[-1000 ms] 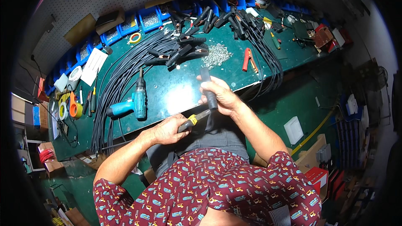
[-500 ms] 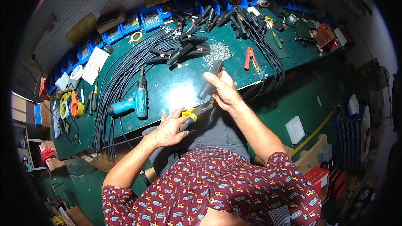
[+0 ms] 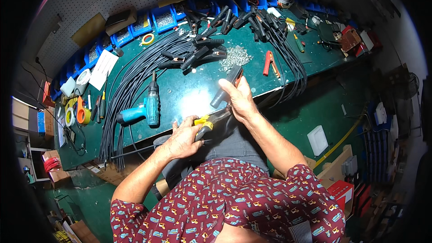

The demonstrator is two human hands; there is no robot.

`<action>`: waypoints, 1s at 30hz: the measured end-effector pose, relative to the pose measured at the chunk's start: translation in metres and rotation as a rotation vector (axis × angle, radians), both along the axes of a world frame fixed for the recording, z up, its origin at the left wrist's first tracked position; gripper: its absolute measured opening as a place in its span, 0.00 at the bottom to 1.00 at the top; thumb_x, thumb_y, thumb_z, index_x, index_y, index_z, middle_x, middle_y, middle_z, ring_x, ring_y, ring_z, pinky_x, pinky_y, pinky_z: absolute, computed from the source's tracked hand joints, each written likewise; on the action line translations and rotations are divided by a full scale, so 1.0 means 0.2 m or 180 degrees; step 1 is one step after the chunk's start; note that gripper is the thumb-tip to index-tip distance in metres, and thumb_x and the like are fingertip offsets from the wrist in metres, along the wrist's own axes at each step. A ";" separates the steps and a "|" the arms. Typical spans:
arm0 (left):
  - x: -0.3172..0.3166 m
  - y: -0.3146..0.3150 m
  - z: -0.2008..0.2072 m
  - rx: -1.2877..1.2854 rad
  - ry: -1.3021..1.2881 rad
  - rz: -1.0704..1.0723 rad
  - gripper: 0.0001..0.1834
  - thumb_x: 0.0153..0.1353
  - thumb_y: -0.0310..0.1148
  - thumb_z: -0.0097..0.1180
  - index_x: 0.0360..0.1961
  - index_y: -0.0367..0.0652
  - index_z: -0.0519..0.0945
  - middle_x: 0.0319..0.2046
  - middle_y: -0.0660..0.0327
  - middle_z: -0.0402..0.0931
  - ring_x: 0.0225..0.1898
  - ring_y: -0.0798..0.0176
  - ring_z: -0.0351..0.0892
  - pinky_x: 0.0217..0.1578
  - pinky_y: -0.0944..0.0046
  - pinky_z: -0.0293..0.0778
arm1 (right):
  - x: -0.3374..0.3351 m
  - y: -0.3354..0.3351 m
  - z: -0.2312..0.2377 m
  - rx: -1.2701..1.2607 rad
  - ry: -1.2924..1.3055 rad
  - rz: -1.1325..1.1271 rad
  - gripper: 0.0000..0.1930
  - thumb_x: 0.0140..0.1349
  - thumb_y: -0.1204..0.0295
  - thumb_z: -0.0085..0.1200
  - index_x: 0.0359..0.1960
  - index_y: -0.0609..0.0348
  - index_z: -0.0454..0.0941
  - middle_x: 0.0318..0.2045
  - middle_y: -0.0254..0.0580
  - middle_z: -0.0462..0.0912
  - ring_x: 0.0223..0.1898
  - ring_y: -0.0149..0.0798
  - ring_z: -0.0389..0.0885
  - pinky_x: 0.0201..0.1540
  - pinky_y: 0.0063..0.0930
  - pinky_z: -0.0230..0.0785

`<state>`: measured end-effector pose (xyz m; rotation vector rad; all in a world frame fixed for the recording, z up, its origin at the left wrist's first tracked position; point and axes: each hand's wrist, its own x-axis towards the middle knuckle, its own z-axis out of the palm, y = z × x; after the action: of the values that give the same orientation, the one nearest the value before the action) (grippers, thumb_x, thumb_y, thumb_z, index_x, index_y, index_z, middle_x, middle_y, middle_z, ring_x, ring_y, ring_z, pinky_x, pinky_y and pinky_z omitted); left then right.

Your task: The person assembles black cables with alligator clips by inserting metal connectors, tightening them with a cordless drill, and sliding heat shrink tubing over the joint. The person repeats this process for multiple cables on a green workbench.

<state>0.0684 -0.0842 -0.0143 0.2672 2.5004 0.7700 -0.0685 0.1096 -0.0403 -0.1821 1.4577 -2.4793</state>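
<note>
While a long green workbench [image 3: 326,58] spreads out before us, the person in a patterned maroon shirt [image 3: 234,186] works at its near edge. Across the bench's left half sweeps a thick bundle of black cables [image 3: 118,101]; a smaller cable bundle [image 3: 293,69] hangs over the edge on the right. Dark clips lie piled [image 3: 195,58] between them, and a teal cordless drill [image 3: 152,109] rests on its side, just beside the larger bundle.

Nearer me are the hands. The right hand [image 3: 242,102] is closed round a black clip [image 3: 220,97], thumb pressed along it — held up by the bench's front edge. The left hand [image 3: 183,139] has its fingers curled on the handles of yellow-and-dark pliers [image 3: 205,126]. Their tips reach toward the clip's lower end — whether they bite, I can't tell. Beyond lie a red clip [image 3: 267,64] and, smallest of all, scattered silvery bits [image 3: 237,57].
</note>
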 end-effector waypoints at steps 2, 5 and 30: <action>0.01 0.00 0.00 0.0063 -0.0051 0.0002 0.31 0.61 0.37 0.64 0.65 0.42 0.73 0.71 0.44 0.55 0.75 0.38 0.53 0.69 0.19 0.44 | 0.01 0.00 0.00 -0.0051 -0.0056 -0.0002 0.23 0.63 0.66 0.70 0.47 0.55 0.66 0.38 0.29 0.71 0.37 0.23 0.73 0.43 0.23 0.75; 0.01 0.01 -0.01 0.0035 0.0031 0.0022 0.31 0.61 0.37 0.64 0.65 0.42 0.73 0.71 0.44 0.55 0.75 0.38 0.54 0.69 0.18 0.44 | 0.01 0.00 -0.03 0.0056 0.0011 -0.0037 0.23 0.63 0.66 0.70 0.48 0.56 0.66 0.39 0.30 0.71 0.38 0.24 0.73 0.44 0.23 0.74; 0.05 -0.04 -0.20 0.1294 0.0203 0.0013 0.25 0.64 0.36 0.62 0.62 0.40 0.76 0.61 0.46 0.69 0.65 0.46 0.69 0.66 0.52 0.65 | 0.02 0.07 0.02 -0.0202 -0.0391 0.0513 0.16 0.67 0.65 0.65 0.50 0.54 0.72 0.37 0.30 0.78 0.37 0.25 0.80 0.36 0.22 0.78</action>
<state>0.0790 -0.0929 -0.0549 0.4322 2.3823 1.2882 -0.0636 0.1240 -0.0357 -0.1502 1.2646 -2.3643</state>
